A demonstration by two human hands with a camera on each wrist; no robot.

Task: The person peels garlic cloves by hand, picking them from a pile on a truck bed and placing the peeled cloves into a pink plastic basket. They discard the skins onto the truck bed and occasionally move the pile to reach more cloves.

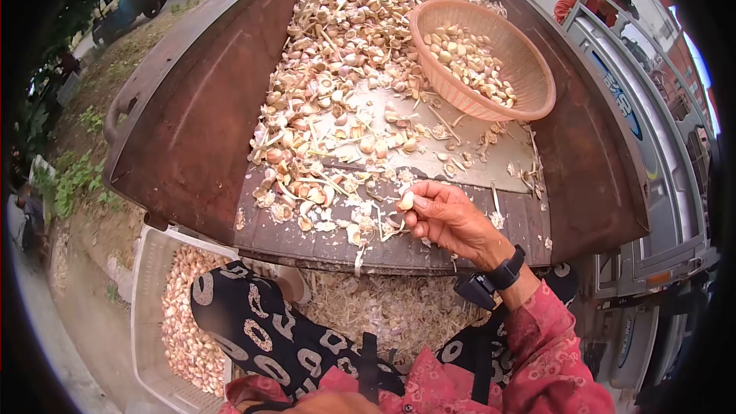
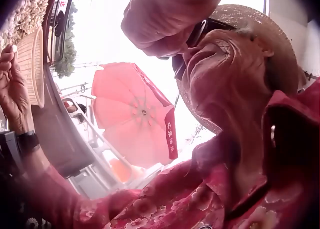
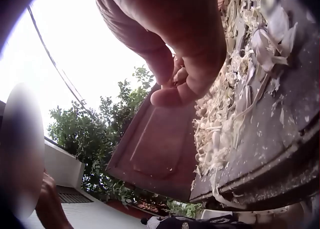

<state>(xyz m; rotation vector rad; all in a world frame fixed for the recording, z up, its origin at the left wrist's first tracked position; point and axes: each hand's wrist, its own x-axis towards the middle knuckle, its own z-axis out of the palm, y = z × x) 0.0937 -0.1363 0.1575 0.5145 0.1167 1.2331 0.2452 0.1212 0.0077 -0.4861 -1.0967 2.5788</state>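
Note:
My right hand (image 1: 452,222) pinches a pale garlic clove (image 1: 406,201) between thumb and fingertips, just above the near edge of a cart bed. Beneath and beyond it lie loose cloves and husks (image 1: 330,92). In the right wrist view the curled fingers of the right hand (image 3: 172,34) partly hide what they hold. My left hand (image 2: 170,19) is raised close to the face under a straw hat (image 2: 270,34); its fingertips are not clear. At the head view's bottom edge, only a bit of the left arm shows.
A pink basket (image 1: 537,84) of cloves sits on the bed's right side, between rusty side walls (image 1: 207,100). At lower left stands a white crate (image 1: 146,299) of cloves. Husks (image 1: 368,307) cover the ground between the legs. A vehicle (image 1: 652,123) is parked at right.

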